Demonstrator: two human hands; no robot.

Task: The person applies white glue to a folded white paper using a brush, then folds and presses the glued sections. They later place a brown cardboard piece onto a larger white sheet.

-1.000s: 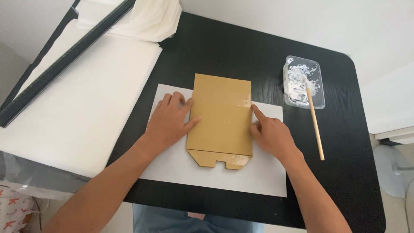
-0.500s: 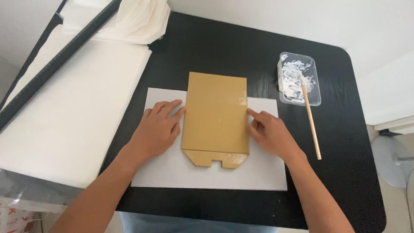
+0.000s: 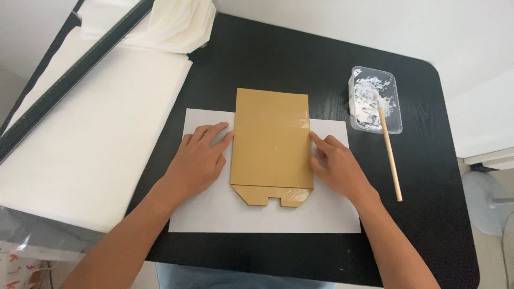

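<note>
A flat folded brown paper bag [image 3: 272, 142] lies on a white sheet of paper [image 3: 214, 214] in the middle of a black table [image 3: 267, 59]. My left hand [image 3: 198, 160] rests flat on the white sheet, fingertips touching the bag's left edge. On the other side, my right hand [image 3: 334, 166] lies on the sheet with its index finger at the bag's right edge. Neither hand grips anything. The bag's folded bottom flap points toward me.
A clear plastic tray [image 3: 375, 99] with white paste stands at the back right, a wooden stick [image 3: 391, 155] leaning from it onto the table. A large white board [image 3: 91, 144] and a stack of white sheets [image 3: 171, 24] lie to the left, crossed by a dark bar [image 3: 69, 80].
My left hand has slid off the bag onto the white sheet at its left edge. The right hand stays at the right edge.
</note>
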